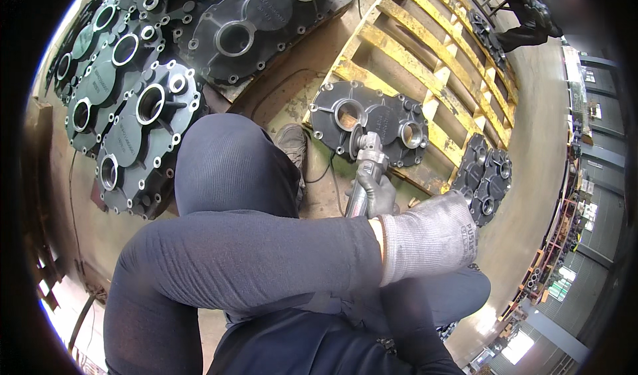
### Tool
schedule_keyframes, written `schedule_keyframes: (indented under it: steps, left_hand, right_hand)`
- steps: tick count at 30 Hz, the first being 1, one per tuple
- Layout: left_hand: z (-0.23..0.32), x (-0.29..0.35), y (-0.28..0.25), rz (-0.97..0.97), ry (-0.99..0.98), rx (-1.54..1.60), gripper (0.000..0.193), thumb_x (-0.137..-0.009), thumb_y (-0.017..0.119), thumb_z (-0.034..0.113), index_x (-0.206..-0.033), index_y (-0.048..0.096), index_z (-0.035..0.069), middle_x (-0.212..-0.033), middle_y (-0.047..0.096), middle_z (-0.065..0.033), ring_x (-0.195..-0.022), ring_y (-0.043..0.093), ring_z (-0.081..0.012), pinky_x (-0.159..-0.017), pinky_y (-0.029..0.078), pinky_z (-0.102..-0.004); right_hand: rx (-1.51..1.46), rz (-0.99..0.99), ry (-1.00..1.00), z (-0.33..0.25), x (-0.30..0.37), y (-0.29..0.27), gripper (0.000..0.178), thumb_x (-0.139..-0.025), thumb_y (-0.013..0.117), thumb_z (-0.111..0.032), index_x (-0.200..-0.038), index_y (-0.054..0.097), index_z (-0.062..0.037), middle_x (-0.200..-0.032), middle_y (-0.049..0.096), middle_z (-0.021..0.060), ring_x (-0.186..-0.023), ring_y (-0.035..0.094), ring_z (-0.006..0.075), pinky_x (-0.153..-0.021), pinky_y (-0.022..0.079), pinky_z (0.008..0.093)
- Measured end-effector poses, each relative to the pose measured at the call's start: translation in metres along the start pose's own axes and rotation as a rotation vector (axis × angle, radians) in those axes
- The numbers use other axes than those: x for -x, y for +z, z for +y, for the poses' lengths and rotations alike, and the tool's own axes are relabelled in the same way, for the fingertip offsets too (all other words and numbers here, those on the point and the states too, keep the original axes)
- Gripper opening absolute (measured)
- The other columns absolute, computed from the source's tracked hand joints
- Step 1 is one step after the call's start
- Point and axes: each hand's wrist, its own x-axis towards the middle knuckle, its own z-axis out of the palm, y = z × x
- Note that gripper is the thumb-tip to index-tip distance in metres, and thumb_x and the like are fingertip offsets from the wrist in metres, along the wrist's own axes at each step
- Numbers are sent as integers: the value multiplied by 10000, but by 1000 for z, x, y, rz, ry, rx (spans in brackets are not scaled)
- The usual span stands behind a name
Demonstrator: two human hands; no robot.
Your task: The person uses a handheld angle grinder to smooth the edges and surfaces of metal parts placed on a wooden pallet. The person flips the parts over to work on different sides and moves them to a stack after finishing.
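My right hand [377, 193], in a dark grey glove, is closed around the body of an angle grinder [371, 159]. The grinder's disc lies at the lower edge of the large bore in a black cast housing cover [385, 114]; whether it touches the metal I cannot tell. This cover rests on the near end of a yellow wooden pallet [392, 39]. Across my body reaches my left arm, and my left hand [432, 237], in a light grey knit glove, is bent near the right wrist. Its fingers are hidden.
Many black covers [123, 132] are stacked at the left, others [249, 26] at the far side. More covers [488, 176] lie at the pallet's right corner. A cord [330, 169] trails on the floor beside my shoe [291, 146]. Another person's gloved hand [535, 0] shows at the far right.
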Motion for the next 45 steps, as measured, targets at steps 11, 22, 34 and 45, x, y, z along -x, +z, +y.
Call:
schedule_keyframes:
  steps: [11, 22, 34, 45]
  left_hand:
    - [-3, -6, 16, -271, -48, 4, 274, -974, 587, 384, -966, 691, 130, -893, 688, -103, -837, 683, -226, -701, 506, -407]
    - [-4, -2, -29, -273, -5, -7, 319, -1006, 569, 401, -1052, 714, 120, -1007, 710, -118, -913, 688, -178, -762, 527, -395]
    - [-78, -70, 219, 686, 735, 988, 132, -874, 697, 138, -781, 766, 74, -768, 730, -98, -659, 688, -294, -637, 515, -456]
    - [0, 9, -5, 134, -89, -237, 147, -786, 642, 169, -782, 735, 55, -691, 695, -114, -647, 705, -279, -641, 539, -419]
  right_hand:
    - [-198, 33, -48, 15, -12, 7, 324, -913, 803, -199, -1062, 615, 19, -791, 670, 121, -590, 677, 205, -492, 553, 347]
    - [383, -62, -423, 11, -15, 11, 490, -848, 859, -313, -1164, 640, -9, -915, 739, 168, -793, 746, 312, -700, 584, 408]
    - [1753, -40, -1111, -92, -53, 24, 842, -764, 871, -436, -1397, 496, -28, -967, 702, 124, -865, 719, 305, -789, 528, 439]
    - [2192, -101, -1204, -97, -57, -47, 559, -944, 606, -167, -1478, 486, -54, -975, 670, 90, -859, 675, 258, -779, 505, 418]
